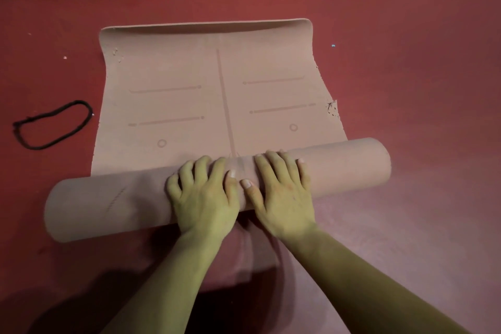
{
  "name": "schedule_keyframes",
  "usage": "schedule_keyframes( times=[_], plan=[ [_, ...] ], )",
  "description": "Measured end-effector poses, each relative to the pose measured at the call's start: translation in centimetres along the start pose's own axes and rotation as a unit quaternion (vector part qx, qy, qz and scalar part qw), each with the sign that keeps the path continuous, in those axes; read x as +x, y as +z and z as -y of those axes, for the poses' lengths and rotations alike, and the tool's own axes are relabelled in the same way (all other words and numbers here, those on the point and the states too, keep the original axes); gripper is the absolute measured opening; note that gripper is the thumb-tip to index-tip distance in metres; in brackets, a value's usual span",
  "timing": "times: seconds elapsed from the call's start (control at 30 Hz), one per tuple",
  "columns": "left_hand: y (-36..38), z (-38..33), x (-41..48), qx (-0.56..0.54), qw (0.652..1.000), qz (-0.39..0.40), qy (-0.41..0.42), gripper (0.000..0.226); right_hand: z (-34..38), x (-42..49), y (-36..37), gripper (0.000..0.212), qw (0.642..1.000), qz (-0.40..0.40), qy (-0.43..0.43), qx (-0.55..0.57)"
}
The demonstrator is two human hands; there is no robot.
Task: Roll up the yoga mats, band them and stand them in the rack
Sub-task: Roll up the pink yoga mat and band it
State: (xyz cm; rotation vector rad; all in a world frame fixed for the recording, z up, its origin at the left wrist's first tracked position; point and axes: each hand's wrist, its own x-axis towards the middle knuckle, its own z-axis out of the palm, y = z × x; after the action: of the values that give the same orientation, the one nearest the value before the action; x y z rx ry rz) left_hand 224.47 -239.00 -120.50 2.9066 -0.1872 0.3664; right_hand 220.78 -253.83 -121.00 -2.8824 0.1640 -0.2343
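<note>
Pink yoga mat (pixel 217 84) lies on red floor (pixel 420 89), well short of floor far edge. Near part is already thick roll (pixel 352 165); far part is flat, with end lip curled up.

Left hand (pixel 203 195) and right hand (pixel 282 192) lie side by side on roll middle. Fingers spread wide, pressing, gripping nothing.

Advice: push forward evenly with both hands, keep roll tight, follow mat centre line so ends stay level.

Black band (pixel 80 102) on floor, left of mat, apart.

Rack not in view. Roll core hidden. Damage at mat right side edge unclear.

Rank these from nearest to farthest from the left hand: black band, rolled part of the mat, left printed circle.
1. rolled part of the mat: under the left hand, touching.
2. left printed circle: on the flat mat, just beyond.
3. black band: on the floor, far left.
</note>
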Motion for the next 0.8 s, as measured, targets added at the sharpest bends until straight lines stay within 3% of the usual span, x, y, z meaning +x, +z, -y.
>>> schedule_keyframes(
  times=[0.2,0.8],
  plan=[
    [0.3,0.7,-2.3,-0.014,1.0,0.016,-0.022,0.053,0.0,1.6,0.0,0.055,1.0,-0.019,-0.008,-0.012],
    [1.5,0.6,1.2,-0.009,1.0,-0.006,-0.013,0.049,-0.2,4.6,0.5,0.058,1.0,-0.023,-0.003,-0.006]
  ],
)
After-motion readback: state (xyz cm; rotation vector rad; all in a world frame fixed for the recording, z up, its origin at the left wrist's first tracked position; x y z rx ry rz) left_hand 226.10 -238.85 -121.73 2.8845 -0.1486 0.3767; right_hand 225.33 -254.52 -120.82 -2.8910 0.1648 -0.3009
